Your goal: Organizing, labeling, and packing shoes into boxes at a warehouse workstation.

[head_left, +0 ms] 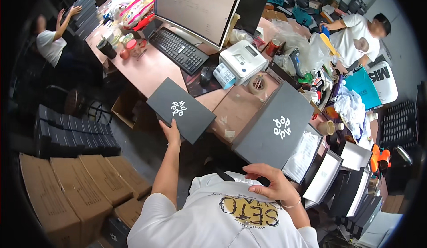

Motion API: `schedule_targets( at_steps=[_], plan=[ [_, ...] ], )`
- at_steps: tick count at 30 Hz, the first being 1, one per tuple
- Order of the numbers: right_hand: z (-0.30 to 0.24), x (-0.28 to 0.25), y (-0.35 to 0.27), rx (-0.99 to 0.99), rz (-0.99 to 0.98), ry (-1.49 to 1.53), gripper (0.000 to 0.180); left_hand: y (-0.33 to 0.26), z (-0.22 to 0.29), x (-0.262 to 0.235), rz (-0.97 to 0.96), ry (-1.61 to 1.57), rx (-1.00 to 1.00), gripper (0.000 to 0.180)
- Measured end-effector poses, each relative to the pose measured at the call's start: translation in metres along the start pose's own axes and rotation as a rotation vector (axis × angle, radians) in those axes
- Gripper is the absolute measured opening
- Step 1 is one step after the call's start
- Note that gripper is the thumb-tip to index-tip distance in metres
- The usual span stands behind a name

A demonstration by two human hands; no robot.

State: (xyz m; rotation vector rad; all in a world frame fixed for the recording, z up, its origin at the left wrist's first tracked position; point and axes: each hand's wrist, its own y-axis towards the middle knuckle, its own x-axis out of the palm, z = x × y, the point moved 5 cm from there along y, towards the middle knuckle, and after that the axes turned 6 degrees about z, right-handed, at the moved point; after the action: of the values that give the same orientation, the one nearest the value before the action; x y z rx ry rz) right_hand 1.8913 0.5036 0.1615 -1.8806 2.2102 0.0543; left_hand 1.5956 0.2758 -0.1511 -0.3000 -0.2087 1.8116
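At my eleven o'clock, my left hand (171,133) grips a dark box (181,109), seemingly handling it; my empty right hand (272,182) could steady it.

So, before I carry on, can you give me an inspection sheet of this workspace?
Surface: pinkish desk, crowded toward the right.
Job's things: smaller dark box in the left hand; larger dark box at the desk's near side.
Clutter: keyboard, white printer, tape roll, red can, plastic bags.
Hands: left grips the smaller dark box by its edge; right hand open, nothing visible in it.
Cables: nothing seen clearly.
Surroundings: brown cartons at lower left; people at upper left and upper right.
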Motion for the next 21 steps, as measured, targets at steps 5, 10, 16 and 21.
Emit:
schedule_targets(
  at_steps=[5, 10, 16, 21],
  plan=[
    [0.015, -0.007, -0.032, 0.108, 0.26, 0.036, 0.049, -0.049, 0.133, 0.076, -0.159, 0.494, 0.998, 0.051],
    [0.01, -0.002, -0.041, 0.151, 0.39, 0.0, 0.047, -0.011, 0.053, 0.216, -0.884, 0.076, -0.154, 0.037],
    [0.008, -0.022, -0.058, 0.254, 0.511, -0.054, 0.045, -0.066, -0.027, 0.301, -0.518, -0.503, -0.992, 0.066],
    [0.012, -0.048, -0.046, 0.218, 0.479, -0.14, 0.042, -0.023, -0.023, 0.31, -0.084, -1.171, -0.975, 0.048]
  ],
)
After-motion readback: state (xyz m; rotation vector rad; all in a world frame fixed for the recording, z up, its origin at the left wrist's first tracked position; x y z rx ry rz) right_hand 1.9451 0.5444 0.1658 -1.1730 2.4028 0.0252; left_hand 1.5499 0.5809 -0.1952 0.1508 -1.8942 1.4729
